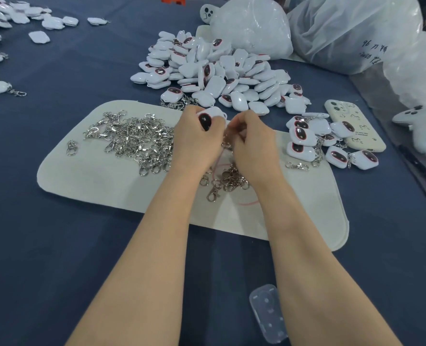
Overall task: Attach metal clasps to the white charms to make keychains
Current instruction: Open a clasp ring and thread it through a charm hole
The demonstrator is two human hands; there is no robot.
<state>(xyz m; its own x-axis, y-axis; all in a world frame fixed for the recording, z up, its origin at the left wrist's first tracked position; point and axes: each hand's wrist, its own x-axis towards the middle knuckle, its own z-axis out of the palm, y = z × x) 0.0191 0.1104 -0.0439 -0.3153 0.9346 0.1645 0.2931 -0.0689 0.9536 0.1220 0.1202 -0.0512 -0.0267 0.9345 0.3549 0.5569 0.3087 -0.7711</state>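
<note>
Left hand [194,138]: its grip is closing around one white charm [210,118], dark oval window facing the camera, held just above the far edge of the white mat [87,181].

Right hand [252,143]: fingers are pinching shut on a metal clasp [228,143] that is hanging just beside the held charm; whether the two are already joined cannot be told.

Loose clasps: a large tangle [134,141] is lying on the mat left of the hands; a smaller bunch [229,181] is sitting between the forearms; a single clasp [297,166] is resting at the mat's right edge.

Charms without clasps: a big heap [222,73] is piling up on the blue tabletop [57,270] beyond the mat.

Finished keychains: a cluster [331,143] is lying right of the mat, touching a phone [354,126] in a cream case; more charms [5,26] are spreading across the far left.

Clear plastic bags [351,31] are standing behind the heap. A small clear plastic case [267,313] is lying near the front edge.
</note>
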